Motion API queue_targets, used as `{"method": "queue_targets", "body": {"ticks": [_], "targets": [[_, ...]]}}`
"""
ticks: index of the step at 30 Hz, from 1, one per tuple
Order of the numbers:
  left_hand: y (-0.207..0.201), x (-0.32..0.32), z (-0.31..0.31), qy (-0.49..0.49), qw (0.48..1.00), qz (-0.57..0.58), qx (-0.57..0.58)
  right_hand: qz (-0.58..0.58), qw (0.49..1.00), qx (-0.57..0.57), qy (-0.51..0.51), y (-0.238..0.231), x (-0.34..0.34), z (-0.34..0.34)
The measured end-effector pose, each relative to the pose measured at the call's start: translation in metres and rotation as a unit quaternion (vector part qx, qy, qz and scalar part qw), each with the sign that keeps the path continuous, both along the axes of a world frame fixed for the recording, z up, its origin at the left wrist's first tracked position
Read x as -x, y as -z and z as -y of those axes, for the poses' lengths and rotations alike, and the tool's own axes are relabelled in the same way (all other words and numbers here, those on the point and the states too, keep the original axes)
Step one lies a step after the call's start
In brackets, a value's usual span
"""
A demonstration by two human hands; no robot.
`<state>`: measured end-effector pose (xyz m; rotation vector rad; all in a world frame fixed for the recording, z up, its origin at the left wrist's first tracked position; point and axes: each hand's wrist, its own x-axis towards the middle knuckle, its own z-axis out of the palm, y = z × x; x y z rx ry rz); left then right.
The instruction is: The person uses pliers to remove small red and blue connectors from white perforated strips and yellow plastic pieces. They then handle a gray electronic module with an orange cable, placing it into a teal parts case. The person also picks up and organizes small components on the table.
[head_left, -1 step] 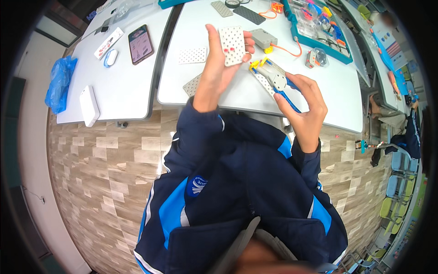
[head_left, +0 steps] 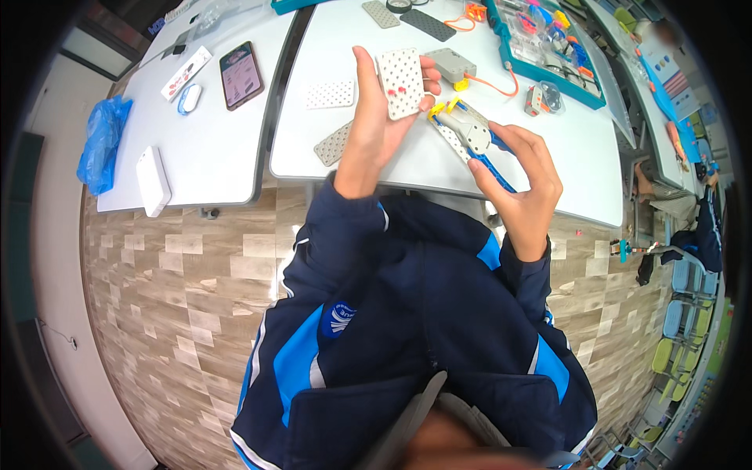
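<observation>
In the head view, my left grip holds the perforated panel, palm up under it, thumb upright and clear of its left edge, fingertips curling past its right; two red pegs stand on its face. My right grip is spread fairly wide across the blue-handled assembly, thumb at one handle, fingers at the other. From this right grip the panel lies ahead and to the left, the left hand being nearer by far. The panel's long axis runs almost straight away from me; the assembly's slants away and leftward, so its yellow tips come just beside my left fingertips. Whether the assembly touches the bench, I cannot tell.
</observation>
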<state>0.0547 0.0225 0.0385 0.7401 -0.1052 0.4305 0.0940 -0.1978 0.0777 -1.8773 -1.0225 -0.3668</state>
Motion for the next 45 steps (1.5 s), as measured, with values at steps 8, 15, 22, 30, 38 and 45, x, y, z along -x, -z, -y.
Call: {"method": "queue_targets", "body": {"ticks": [8, 15, 22, 30, 38, 45], "targets": [[-0.010, 0.018, 0.038, -0.150, 0.966, -0.142, -0.156, 0.100, 0.994, 0.034, 0.006, -0.005, 0.001, -0.013], [-0.001, 0.024, 0.039, -0.198, 0.939, -0.135, -0.245, 0.111, 0.993, 0.043, 0.003, -0.001, 0.006, -0.016], [0.003, 0.032, 0.035, -0.198, 0.911, -0.119, -0.341, 0.019, 0.997, 0.065, -0.035, 0.009, 0.016, -0.018], [0.006, 0.046, 0.021, -0.166, 0.872, -0.066, -0.456, -0.434, 0.892, 0.064, -0.106, 0.012, 0.026, -0.012], [-0.043, 0.066, -0.042, -0.476, 0.859, -0.073, -0.176, -0.483, 0.865, 0.055, -0.125, 0.006, 0.031, 0.014], [-0.008, 0.087, 0.008, -0.183, 0.929, -0.100, -0.306, -0.556, 0.814, 0.008, -0.170, 0.013, 0.024, 0.014]]}}
